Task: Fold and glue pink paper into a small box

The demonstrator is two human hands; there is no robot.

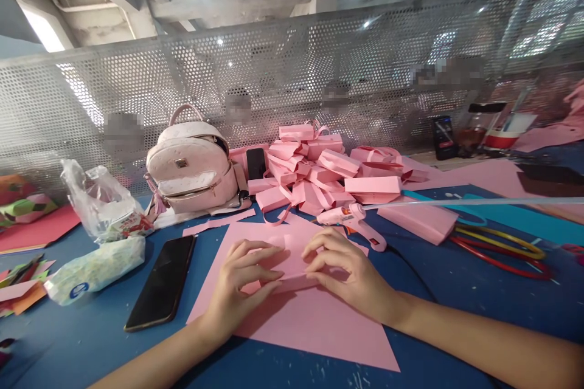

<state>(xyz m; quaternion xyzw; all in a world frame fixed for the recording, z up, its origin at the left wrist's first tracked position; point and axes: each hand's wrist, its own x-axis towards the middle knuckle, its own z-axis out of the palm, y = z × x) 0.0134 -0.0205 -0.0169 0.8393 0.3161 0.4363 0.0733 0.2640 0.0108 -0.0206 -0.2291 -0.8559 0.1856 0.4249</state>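
Observation:
Between my two hands is a small piece of folded pink paper (294, 281), held low over a large pink sheet (319, 331) that lies on the blue table. My left hand (244, 276) pinches its left end between thumb and fingers. At the right end, my right hand (344, 273) grips it the same way. Just beyond the right hand rests a pink hot glue gun (353, 222), a long clear glue stick (433, 202) running out of its back to the right. Behind it rises a heap of folded pink paper pieces (314, 164).
Left of the sheet lie a black phone (162, 282), a tissue pack (98, 270) and a clear plastic bag (98, 203). A pale pink backpack (194, 164) stands behind. Red and yellow loops (502, 249) lie on the right. A perforated metal screen (274, 73) closes off the back.

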